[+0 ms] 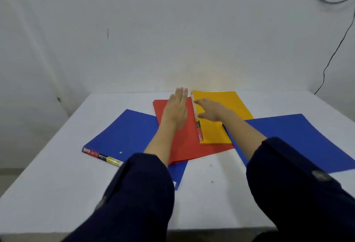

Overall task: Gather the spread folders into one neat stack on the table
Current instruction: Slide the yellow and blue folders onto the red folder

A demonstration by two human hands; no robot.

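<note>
Left hand [175, 110]: fingers [181, 93] straight and together, palm down, flat over the far part of the red folder [184, 145]; nothing gripped. Whether the palm presses the cover cannot be told.

Right hand [210, 112]: fingers [199, 102] spread and loosely extended, over the spine edge of the yellow folder [226, 107]; nothing grasped. Contact cannot be confirmed.

Sleeves: dark navy, both pushed back from the forearms, filling the lower centre and lower right of the frame.

Yellow folder: centre right, uppermost, lying on the red folder's right part, its labelled spine strip toward the red.

Red folder: centre, overlapping the left blue folder [123, 136], its right near corner on the right blue folder [299, 141].

Left blue folder: centre left, flat, printed spine label at its near left edge.

Right blue folder: right, flat, reaching the frame's right edge.

Surface [57, 184]: white, carrying all four folders, spread and unstacked.

Wall: white, with a black cable [334, 49] at upper right.
</note>
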